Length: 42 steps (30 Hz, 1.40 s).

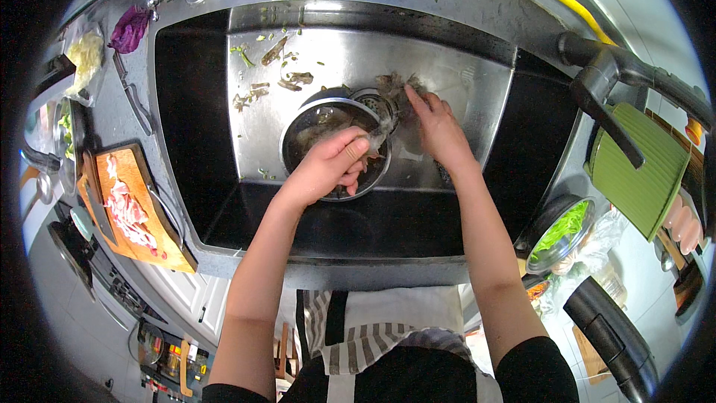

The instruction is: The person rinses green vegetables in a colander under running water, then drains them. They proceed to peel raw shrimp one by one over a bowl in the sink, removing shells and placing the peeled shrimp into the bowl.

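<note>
Over a round metal bowl in the sink, my left hand is closed on a greyish, translucent piece that looks like a raw shrimp. Dark liquid and pale pieces lie inside the bowl. My right hand is to the right of the bowl, its index finger extended to a clump of grey-brown scraps beside the drain strainer. Whether its fingers hold any of the scraps cannot be told. Part of the bowl is hidden behind my left hand.
Brown and green scraps lie on the sink floor. Left stand a cutting board with sliced meat and a knife. A black faucet, green ridged tray and bowl of green vegetables are right.
</note>
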Each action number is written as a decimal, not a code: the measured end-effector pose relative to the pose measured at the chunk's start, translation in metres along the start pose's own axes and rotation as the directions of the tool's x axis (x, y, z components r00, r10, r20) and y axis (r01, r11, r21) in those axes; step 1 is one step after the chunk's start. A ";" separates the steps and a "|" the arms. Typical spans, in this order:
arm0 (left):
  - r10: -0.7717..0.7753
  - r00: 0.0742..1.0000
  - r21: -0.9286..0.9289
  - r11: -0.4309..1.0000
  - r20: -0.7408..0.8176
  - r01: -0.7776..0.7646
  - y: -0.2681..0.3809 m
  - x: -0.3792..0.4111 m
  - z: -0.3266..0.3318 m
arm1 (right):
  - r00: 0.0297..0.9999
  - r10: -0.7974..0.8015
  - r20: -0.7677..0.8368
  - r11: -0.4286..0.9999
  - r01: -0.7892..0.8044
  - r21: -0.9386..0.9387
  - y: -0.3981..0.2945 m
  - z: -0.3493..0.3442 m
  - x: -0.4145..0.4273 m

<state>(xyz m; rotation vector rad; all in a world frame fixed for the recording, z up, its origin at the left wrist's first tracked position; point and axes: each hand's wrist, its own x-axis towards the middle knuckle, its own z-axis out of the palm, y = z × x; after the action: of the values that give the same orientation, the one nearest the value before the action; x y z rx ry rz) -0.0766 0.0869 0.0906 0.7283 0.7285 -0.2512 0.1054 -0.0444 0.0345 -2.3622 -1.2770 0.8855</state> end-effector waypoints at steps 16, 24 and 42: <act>-0.096 0.994 -0.045 0.995 -0.055 0.093 0.009 -0.004 -0.012 | 0.869 -0.493 -0.048 0.838 0.489 0.243 -0.034 -0.036 0.007; -0.136 0.986 -0.282 0.954 -0.094 0.105 0.014 -0.003 -0.015 | 0.816 -0.548 -0.187 0.832 0.554 -0.022 -0.036 -0.031 0.003; -0.148 0.988 -0.374 0.915 0.042 0.153 0.027 -0.009 -0.021 | 0.983 -0.186 0.009 0.907 0.175 -0.383 0.026 0.003 0.000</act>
<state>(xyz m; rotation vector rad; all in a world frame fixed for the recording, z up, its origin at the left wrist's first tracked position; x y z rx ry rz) -0.0823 0.1205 0.1000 0.3041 0.7933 -0.2462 0.1204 -0.0591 0.0182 -2.4688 -1.7602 0.5844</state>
